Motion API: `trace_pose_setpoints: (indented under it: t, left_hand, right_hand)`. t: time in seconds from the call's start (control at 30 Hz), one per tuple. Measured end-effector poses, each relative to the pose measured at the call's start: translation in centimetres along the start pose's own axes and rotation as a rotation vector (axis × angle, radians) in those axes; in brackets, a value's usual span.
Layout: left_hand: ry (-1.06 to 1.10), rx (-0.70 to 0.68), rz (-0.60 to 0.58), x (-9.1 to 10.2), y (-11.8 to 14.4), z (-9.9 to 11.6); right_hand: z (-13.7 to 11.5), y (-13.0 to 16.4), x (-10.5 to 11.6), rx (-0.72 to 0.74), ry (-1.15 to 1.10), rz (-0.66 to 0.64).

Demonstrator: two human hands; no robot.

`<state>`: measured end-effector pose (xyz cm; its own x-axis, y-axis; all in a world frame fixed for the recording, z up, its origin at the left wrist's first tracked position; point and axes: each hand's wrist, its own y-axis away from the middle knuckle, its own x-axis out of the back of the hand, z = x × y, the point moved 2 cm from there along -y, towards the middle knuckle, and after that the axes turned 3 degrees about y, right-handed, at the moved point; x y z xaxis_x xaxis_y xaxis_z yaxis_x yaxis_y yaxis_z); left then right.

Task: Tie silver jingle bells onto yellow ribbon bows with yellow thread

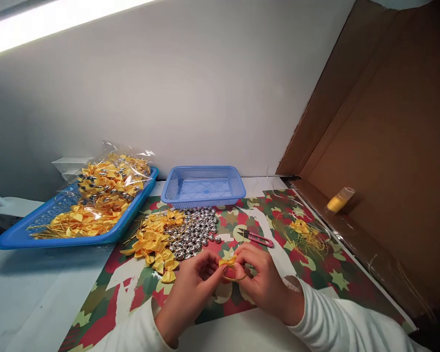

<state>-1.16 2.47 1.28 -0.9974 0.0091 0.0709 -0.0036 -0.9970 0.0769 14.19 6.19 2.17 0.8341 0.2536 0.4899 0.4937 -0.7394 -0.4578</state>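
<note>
Bow held at centre, both hands engaged.
I note the yellow bow [228, 261] pinched between my left hand [190, 288] and right hand [262, 278], fingers closed on it, gold cord loop [234, 276] hanging beneath, bow lying crosswise, above the patterned mat [315, 264].

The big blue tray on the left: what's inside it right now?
The blue tray holds loose yellow bows with gold wire at the front, and a clear plastic bag of bows and silver bells behind. What lies beneath the bag is covered.

A small craft-assembly workbench: heaps of yellow bows [152, 239], silver bells [196, 234], and sorting trays [22, 233].
</note>
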Motion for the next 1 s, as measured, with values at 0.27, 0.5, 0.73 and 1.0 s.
trace_pose_setpoints:
  t: [0.27,0.5,0.73,1.0]
  left_hand:
    - [-0.046,-0.021,0.029,-0.1,0.2,-0.2]
    - [-0.09,-0.034,0.038,-0.2,0.1,-0.5]
    - [-0.222,-0.257,0.138,0.2,0.7,0.5]
    - [-0.489,-0.476,0.195,0.4,1.0,1.5]
  right_hand:
    - [0.2,0.1,-0.3,0.023,0.006,0.041]
    - [0.6,0.4,-0.5,0.02,0.002,0.036]
    - [0.4,0.2,-0.4,0.019,-0.024,0.072]
    - [0.5,0.2,-0.3,0.011,-0.048,0.121]
